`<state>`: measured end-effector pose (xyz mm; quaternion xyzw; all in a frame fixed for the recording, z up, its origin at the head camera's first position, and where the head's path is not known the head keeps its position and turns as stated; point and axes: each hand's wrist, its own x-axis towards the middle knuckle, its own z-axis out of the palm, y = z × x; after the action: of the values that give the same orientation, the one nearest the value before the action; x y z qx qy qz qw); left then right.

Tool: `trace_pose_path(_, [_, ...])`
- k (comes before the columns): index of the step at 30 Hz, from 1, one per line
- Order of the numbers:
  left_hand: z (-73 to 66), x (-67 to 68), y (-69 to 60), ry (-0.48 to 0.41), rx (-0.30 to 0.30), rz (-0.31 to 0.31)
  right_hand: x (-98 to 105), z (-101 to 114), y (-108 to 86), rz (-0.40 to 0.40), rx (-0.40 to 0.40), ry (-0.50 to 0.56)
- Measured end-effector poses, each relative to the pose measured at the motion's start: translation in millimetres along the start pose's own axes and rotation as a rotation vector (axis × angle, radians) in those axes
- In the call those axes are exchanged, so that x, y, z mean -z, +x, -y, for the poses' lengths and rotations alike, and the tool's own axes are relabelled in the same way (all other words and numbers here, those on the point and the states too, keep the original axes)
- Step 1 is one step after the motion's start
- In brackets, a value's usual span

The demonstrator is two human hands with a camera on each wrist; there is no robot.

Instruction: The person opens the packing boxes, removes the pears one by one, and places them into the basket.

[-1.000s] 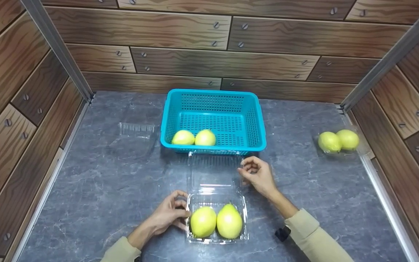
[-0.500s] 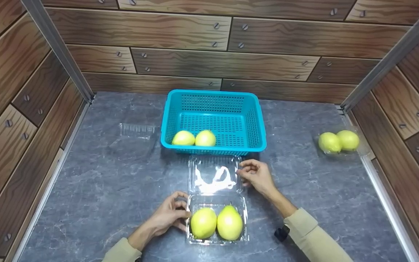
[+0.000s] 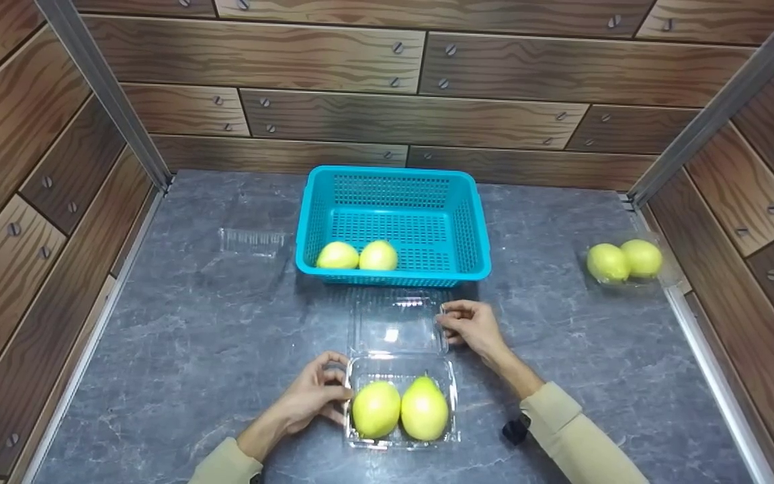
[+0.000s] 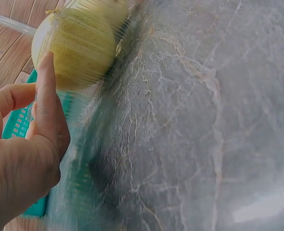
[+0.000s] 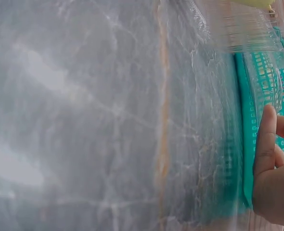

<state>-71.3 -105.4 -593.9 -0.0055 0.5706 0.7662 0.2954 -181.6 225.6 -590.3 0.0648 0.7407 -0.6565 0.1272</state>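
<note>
A clear plastic clamshell container (image 3: 453, 403) stands in front of me, its tray at the near side holding two yellow-green pears (image 3: 376, 410). Its see-through lid (image 3: 394, 329) lies folded back toward the basket. My left hand (image 3: 310, 395) holds the left wall of the tray; in the left wrist view its straight digit lies against the plastic beside a pear (image 4: 77, 50). At the lid's right edge, my right hand (image 3: 476, 329) pinches the plastic between thumb and fingers. The right wrist view shows that edge in front of the basket.
A blue-green basket (image 3: 481, 235) with two pears (image 3: 378, 255) inside stands just beyond the lid. Another clear container (image 3: 252, 240) sits at the left. Two packed pears (image 3: 609, 263) lie far right, near the side wall. Wood-patterned panels enclose the grey marbled table (image 3: 179, 323).
The lid has tipped lower and farther back from its raised position, its glare shifting. My right hand has come slightly down with it. My left hand and the pears stay put.
</note>
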Motion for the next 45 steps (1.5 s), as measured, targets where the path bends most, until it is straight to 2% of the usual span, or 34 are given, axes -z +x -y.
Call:
trace_pose_path(15, [-3.4, 0.7, 5.2, 0.023, -0.004, -0.007, 0.9, -4.2, 5.1, -0.006, -0.085, 0.011])
trace_pose_path(28, [-3.9, 0.9, 9.9, 0.017, 0.000, -0.016, 1.7, -3.8, 5.8, -0.032, -0.118, 0.044])
trace_pose_path(36, [-4.1, -0.7, 10.0, 0.012, -0.004, -0.012, 4.9, -8.4, -10.3, -0.050, -0.163, 0.120])
trace_pose_path(45, [-3.7, 0.0, 9.2, 0.015, -0.010, -0.011, 11.8, -7.5, -39.9, -0.006, -0.212, 0.174])
